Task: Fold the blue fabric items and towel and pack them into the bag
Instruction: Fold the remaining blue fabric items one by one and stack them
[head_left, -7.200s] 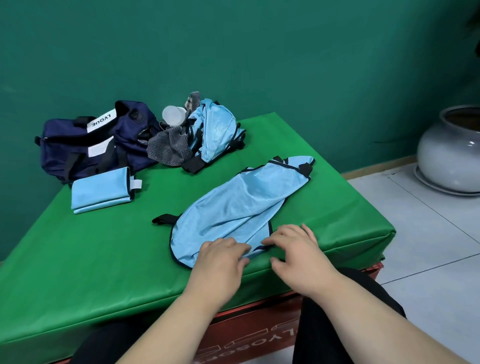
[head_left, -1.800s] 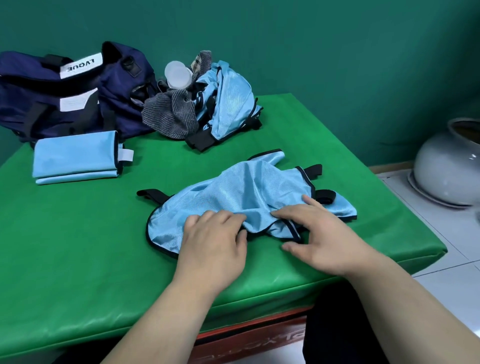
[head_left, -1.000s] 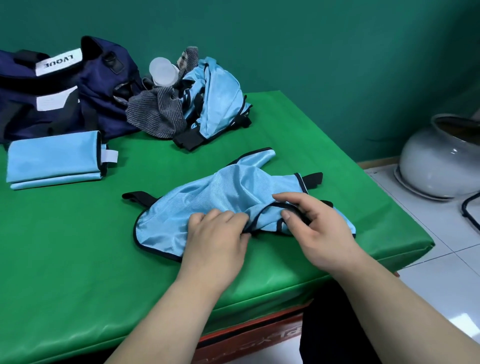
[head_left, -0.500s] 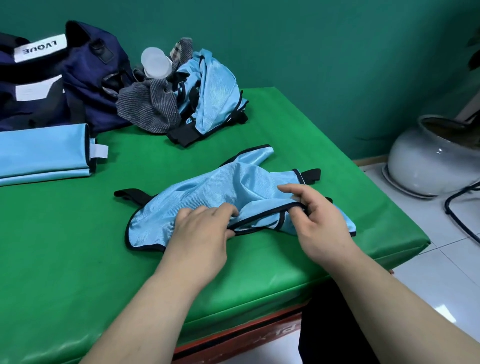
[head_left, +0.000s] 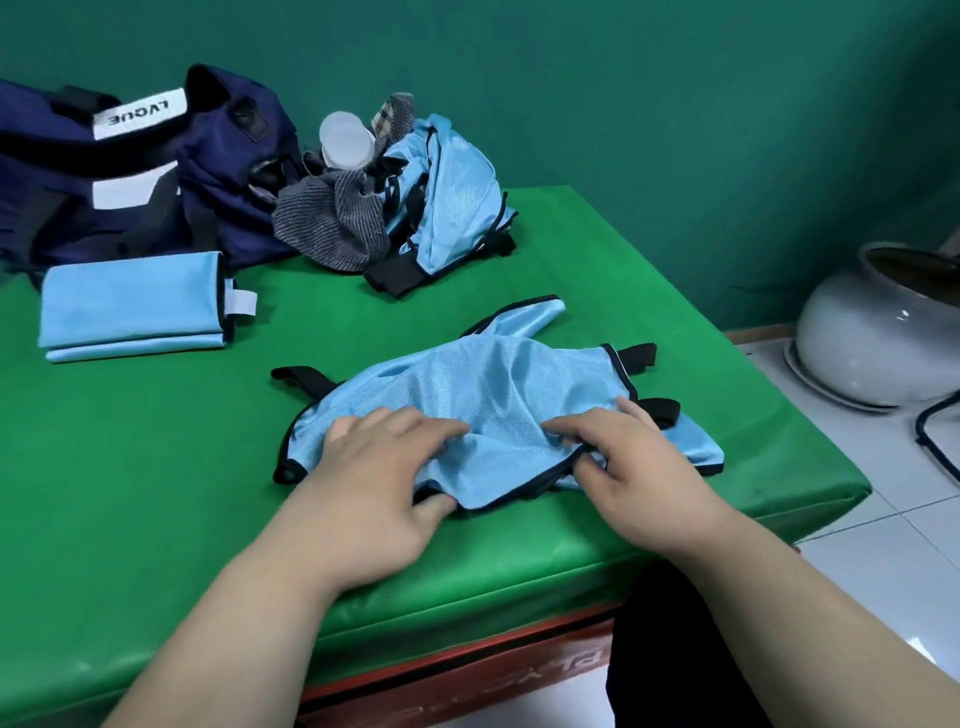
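Fabric (head_left: 493, 395) bunches between the grips: left hand (head_left: 384, 483) clutches its near fold, right hand (head_left: 641, 470) pinches its edge just beside.

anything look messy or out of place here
Nothing spilled or damaged. The blue piece gripped by the left hand and right hand is rumpled, not flat. Behind it, a second blue piece and the grey striped towel lie in a crumpled heap beside the bag, unlike the folded piece.
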